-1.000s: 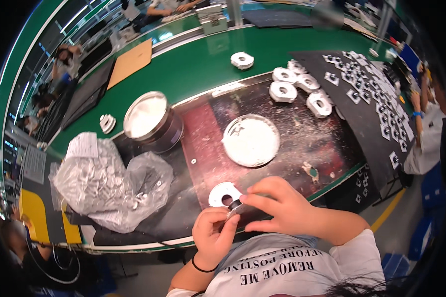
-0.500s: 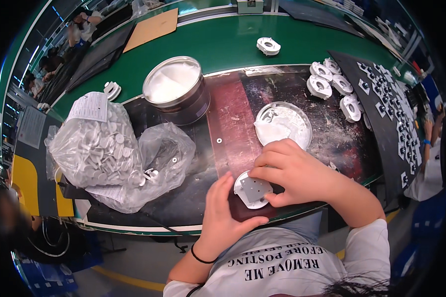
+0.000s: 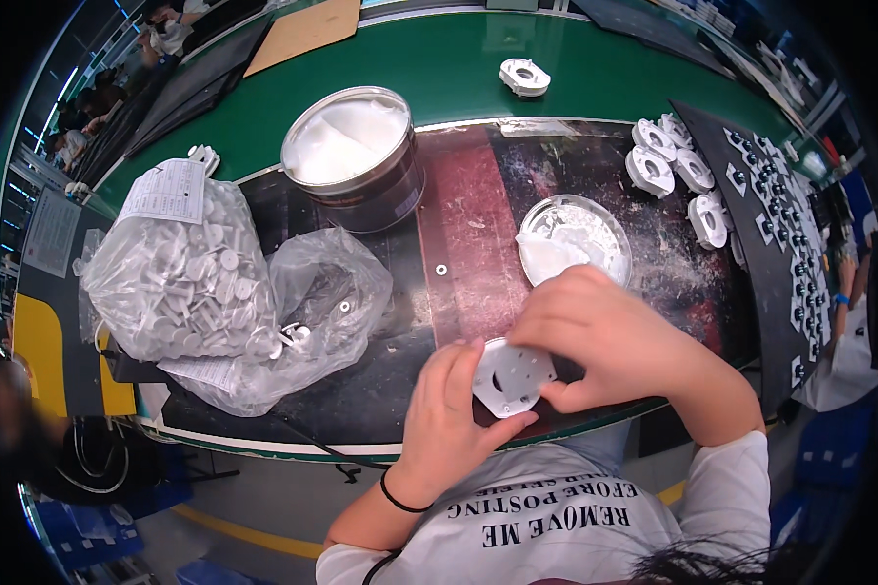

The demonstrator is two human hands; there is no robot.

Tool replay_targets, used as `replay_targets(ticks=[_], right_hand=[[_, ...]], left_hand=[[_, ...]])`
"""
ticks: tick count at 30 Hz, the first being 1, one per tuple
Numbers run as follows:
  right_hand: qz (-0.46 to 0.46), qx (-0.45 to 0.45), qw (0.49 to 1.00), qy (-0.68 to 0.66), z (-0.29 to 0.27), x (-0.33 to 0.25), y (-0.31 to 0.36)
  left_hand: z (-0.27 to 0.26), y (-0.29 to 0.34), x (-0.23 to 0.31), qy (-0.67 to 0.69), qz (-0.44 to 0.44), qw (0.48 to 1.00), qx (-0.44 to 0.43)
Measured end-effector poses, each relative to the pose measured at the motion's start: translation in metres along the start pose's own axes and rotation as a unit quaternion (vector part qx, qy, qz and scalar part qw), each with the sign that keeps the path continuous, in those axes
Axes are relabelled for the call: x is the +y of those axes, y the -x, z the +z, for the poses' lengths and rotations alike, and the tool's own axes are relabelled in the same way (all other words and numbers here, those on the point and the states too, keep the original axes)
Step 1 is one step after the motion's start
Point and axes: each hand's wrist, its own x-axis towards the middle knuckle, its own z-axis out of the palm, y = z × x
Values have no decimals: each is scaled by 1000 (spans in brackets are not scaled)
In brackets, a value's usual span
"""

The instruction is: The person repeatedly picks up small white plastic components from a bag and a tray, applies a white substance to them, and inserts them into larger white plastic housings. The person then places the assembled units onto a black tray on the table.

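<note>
A round white plastic housing point(image 3: 493, 397) is held low over the front edge of the work surface. My left hand point(image 3: 449, 409) curves round its left side, with the fingers at the upper edge and the thumb at the lower. A thin grey plate with small holes point(image 3: 527, 372) lies over the housing's right part, and a dark opening shows to its left. My right hand point(image 3: 595, 331), slightly blurred, grips the plate's right side between thumb and fingers. Just beyond that hand stands a shallow round dish point(image 3: 610, 239) with white material and a white sheet in it.
A large tin point(image 3: 366, 200) stands at the back, left of centre. Clear bags of white plastic pieces point(image 3: 200, 283) fill the left. Several white housings point(image 3: 651, 171) sit at the right beside a black board point(image 3: 751, 263) bearing small parts. A small white ring point(image 3: 441, 270) lies mid-surface.
My left hand has come in against the housing. The grey plate has shifted right on it, exposing the dark opening. The whole view has shifted slightly.
</note>
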Motion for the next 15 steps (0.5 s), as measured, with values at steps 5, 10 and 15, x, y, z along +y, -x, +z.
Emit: replay_targets(ticks=[5, 10, 15], right_hand=[[41, 82, 995, -43, -20, -13, 22], [51, 109, 991, -61, -10, -17, 40], [79, 154, 984, -44, -1, -20, 53]], left_hand=[[-28, 2, 11, -39, 44, 997, -43], [-39, -26, -2, -21, 137, 967, -212], [-32, 0, 16, -116, 48, 991, -49]])
